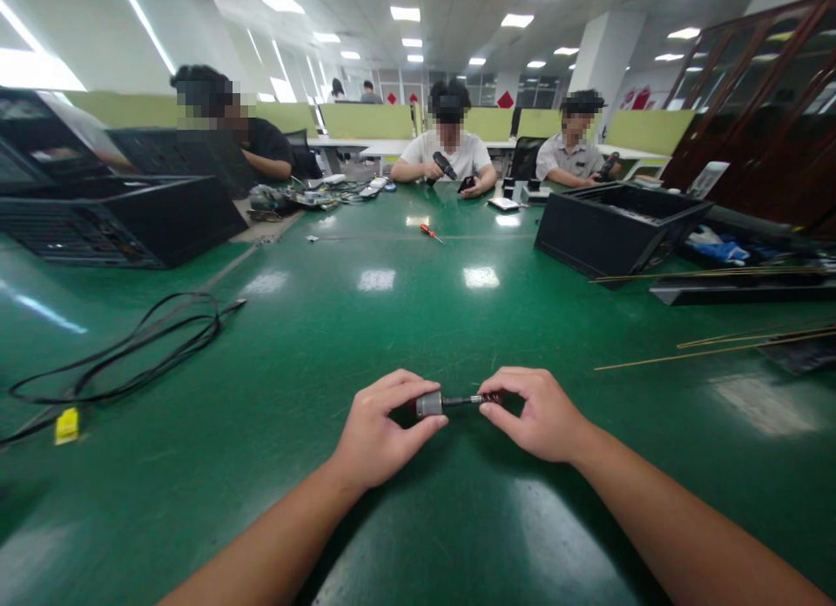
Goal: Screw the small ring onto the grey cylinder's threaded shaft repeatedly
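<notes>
Between the thumb and fingers of my left hand (385,432) is a short grey cylinder (429,404), its left end partly hidden. A thin dark shaft (457,401) runs out of it to the right and has a silvery tip. My right hand (539,419) pinches a small dark ribbed piece (492,398) at that end of the shaft. Cylinder, shaft and ribbed piece lie in one line, roughly level, just above the green table (313,345). What kind of tool or part this is cannot be made out.
To the left lie a looped black cable (150,336) and a yellow tag (66,426). Open black computer cases stand left (124,223) and right (607,232). An orange screwdriver (428,231) lies farther off; thin rods (692,355) are at right. Three people sit across the table.
</notes>
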Demonstrator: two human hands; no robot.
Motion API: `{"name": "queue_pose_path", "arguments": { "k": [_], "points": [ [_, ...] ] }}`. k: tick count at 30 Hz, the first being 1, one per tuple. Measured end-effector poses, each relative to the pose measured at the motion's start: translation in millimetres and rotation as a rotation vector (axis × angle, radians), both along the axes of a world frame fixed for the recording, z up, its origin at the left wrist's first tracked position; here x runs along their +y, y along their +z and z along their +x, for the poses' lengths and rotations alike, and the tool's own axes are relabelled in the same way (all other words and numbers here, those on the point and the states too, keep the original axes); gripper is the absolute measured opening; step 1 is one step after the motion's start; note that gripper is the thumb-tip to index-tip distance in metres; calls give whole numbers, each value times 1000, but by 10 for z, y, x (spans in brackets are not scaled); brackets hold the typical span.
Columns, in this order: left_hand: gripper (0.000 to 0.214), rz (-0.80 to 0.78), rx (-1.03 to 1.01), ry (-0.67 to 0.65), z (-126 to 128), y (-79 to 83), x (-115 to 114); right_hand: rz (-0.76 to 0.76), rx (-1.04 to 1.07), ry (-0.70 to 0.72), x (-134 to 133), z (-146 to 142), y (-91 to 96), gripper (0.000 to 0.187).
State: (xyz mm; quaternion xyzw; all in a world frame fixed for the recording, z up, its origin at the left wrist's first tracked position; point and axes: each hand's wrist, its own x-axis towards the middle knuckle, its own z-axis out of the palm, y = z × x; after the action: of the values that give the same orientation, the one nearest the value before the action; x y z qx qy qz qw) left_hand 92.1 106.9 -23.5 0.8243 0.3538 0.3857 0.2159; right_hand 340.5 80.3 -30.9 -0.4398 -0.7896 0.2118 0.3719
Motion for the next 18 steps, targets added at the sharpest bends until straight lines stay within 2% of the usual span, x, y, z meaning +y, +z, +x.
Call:
{"name": "queue_pose_path", "arguments": {
  "k": [11,14,18],
  "points": [
    [25,-41,2,36,-27,-3,44,26,-22,-52,27,81,21,8],
    [27,-149,-15,104,-32,-17,52,44,-9,-96,55,136,15,7],
    [34,-376,-219,146,-1,-39,70,39,20,-128,83,167,-28,5]
  ]
}}
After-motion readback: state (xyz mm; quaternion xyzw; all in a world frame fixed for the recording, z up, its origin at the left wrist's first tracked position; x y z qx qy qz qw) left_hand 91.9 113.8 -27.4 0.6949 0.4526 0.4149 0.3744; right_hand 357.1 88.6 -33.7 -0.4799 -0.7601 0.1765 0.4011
